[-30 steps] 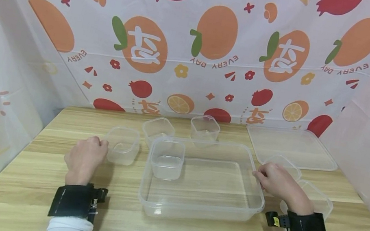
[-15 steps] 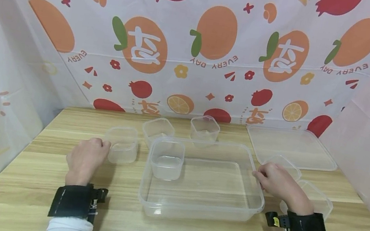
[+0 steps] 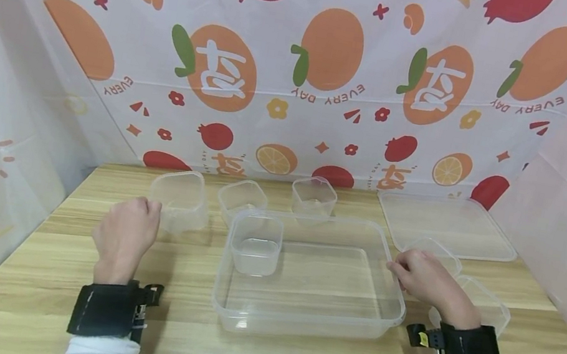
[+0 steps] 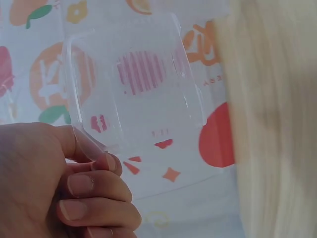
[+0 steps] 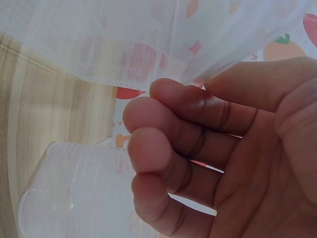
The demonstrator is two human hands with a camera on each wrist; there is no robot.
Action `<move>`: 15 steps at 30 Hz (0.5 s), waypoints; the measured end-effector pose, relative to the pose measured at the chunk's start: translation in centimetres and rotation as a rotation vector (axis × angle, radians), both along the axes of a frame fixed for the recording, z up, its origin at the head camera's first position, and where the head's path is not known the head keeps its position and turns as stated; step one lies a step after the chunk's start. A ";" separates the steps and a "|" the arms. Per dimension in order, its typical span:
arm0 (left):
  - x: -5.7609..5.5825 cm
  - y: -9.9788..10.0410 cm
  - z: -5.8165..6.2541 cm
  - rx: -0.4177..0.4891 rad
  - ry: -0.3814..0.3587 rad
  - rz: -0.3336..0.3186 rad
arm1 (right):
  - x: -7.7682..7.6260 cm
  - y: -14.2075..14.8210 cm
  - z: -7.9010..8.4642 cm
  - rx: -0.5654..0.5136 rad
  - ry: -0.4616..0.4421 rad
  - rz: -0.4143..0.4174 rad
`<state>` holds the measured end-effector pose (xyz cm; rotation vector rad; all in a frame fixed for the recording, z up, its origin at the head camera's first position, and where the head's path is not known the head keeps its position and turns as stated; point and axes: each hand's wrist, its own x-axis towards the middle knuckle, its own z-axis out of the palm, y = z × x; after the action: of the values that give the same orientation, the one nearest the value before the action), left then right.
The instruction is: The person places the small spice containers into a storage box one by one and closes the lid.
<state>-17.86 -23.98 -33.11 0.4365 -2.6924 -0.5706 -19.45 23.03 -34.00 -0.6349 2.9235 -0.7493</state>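
My left hand (image 3: pixel 125 234) pinches the rim corner of a small clear plastic container (image 3: pixel 179 200) between thumb and index finger. In the left wrist view this container (image 4: pixel 138 74) is tilted, with the printed cloth showing through it. My right hand (image 3: pixel 430 282) pinches the right rim of a large clear rectangular container (image 3: pixel 322 279), its other fingers curled below the rim in the right wrist view. Inside the large container, against its left side, stands another small clear container (image 3: pixel 255 254).
Behind the large container stand two small clear containers (image 3: pixel 242 198), (image 3: pixel 314 198) side by side. More small clear containers (image 3: pixel 483 304) lie beyond and under my right wrist. A large flat clear lid (image 3: pixel 446 224) rests at the back right, near the printed cloth (image 3: pixel 324 108).
My left hand has moved slightly left and away from me, raising and tilting the small container it grips. The right hand and the large container have stayed put.
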 end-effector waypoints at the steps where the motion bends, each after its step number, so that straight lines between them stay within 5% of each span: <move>1: 0.1 0.1 0.2 0.006 0.011 0.000 | 0.0 0.0 0.0 0.000 -0.002 -0.001; 15: 0.9 1.5 2.3 0.043 0.098 -0.012 | -0.1 0.0 0.0 -0.002 0.000 -0.003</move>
<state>-16.92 -22.50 -30.79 0.3941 -2.5956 -0.6370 -19.51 23.04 -34.01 -0.6303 2.9246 -0.7525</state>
